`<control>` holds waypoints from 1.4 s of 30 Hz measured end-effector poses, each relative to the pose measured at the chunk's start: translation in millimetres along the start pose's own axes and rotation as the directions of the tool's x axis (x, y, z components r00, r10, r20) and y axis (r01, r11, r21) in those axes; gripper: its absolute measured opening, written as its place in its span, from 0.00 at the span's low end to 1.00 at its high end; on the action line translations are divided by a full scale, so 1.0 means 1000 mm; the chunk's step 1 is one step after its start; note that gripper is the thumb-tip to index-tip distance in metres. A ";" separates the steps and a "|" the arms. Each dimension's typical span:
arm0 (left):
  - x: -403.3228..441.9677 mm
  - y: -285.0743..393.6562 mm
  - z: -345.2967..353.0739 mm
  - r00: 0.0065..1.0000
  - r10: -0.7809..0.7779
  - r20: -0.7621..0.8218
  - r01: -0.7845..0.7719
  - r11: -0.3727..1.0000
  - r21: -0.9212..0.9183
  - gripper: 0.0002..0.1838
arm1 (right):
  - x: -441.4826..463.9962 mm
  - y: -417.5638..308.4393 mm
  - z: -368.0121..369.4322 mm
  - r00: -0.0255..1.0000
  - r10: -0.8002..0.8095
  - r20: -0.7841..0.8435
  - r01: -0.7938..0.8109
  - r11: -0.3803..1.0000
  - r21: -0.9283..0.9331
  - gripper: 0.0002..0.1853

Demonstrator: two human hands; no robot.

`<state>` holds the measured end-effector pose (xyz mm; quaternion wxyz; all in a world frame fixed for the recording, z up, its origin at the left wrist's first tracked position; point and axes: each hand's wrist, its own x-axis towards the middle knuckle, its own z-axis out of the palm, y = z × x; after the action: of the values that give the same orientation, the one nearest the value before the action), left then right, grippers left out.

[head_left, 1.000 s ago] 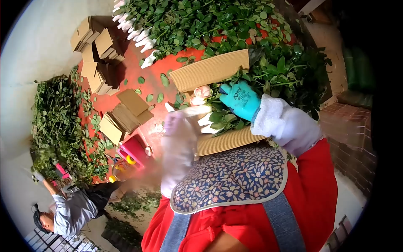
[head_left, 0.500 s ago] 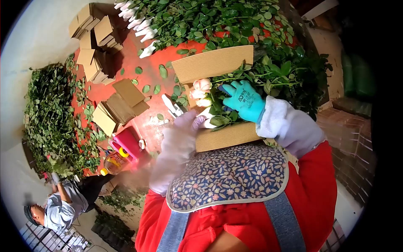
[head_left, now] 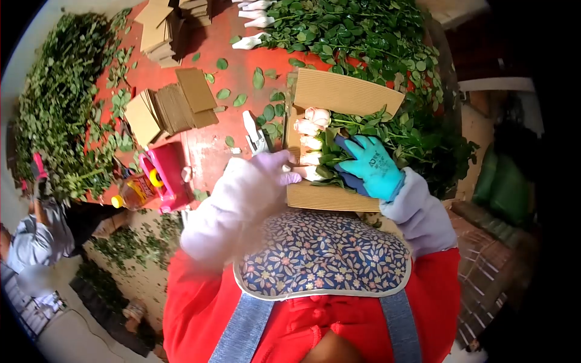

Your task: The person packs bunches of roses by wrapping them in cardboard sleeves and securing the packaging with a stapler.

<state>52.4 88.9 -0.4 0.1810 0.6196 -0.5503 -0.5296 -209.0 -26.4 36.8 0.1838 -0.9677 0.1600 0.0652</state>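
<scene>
Pale pink roses point(head_left: 311, 143) side by side on tan corrugated cardboard point(head_left: 346, 92), leafy stems point(head_left: 393, 130) rightward.

We find a red-topped worktable point(head_left: 239, 72) running across the upper half of the view, its surface scuffed and shiny. We note strong light on it, throwing a whitish glare across the middle. At the upper left we see a strip of pale wall point(head_left: 72, 5). Below the table we observe a light floor point(head_left: 151, 272) with leaf litter over part of it. We record a pale beam or ledge point(head_left: 496, 84) at the right, amid deep shadow. We cannot tell whether the white gridded surface point(head_left: 24, 296) at lower left is tile or window.
</scene>
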 end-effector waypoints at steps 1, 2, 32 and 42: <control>0.004 -0.005 0.006 1.000 0.000 -0.009 0.000 1.000 -0.026 0.19 | 0.003 -0.005 0.000 0.998 0.047 0.049 -0.045 0.998 -0.040 0.12; 0.009 -0.010 0.012 1.000 0.007 0.015 -0.006 0.997 -0.083 0.17 | 0.005 -0.005 0.002 0.999 0.021 0.028 -0.019 0.996 -0.085 0.13; -0.040 -0.025 -0.018 0.968 0.245 0.056 -0.235 0.805 0.545 0.18 | 0.010 -0.003 0.019 0.992 0.021 -0.126 -0.021 1.000 0.006 0.10; 0.048 0.024 0.009 0.876 0.286 0.388 -0.473 0.665 0.578 0.33 | 0.011 -0.007 0.015 0.992 0.048 -0.112 -0.049 0.999 -0.007 0.11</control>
<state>24.9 42.5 -6.7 -0.0160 0.4366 -0.8372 -0.3289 -197.7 -17.8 23.7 0.1680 -0.9665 0.1933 0.0160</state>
